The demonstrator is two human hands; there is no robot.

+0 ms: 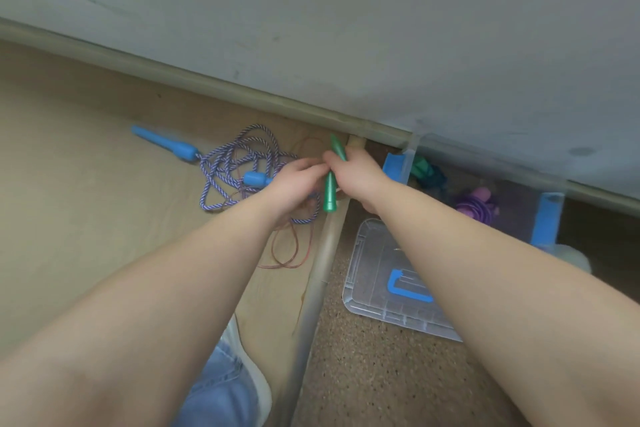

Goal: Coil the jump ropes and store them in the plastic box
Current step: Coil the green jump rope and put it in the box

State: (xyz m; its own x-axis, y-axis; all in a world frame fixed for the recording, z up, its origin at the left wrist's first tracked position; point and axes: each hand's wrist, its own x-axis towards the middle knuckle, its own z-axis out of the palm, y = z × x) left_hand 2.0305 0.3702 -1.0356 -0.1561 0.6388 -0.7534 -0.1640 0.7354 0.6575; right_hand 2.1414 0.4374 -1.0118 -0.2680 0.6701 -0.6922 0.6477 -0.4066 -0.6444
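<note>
Hands (325, 180) on green handles (330, 194), tan table (86, 218).

Both my forearms reach forward, bare, converging near the far edge of the table. My right hand (353, 177) is closed in a fist around what it grips, knuckles up, wrist bent slightly inward. My left hand (292, 185) sits just beside it, fingers curled and pinched together, fingertips touching the right hand's thumb side.

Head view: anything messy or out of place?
Yes: blue-and-white braided jump rope lies in a loose tangle on the tan tabletop, uncoiled. Clear plastic lid lies on the speckled floor, off the box.
</note>
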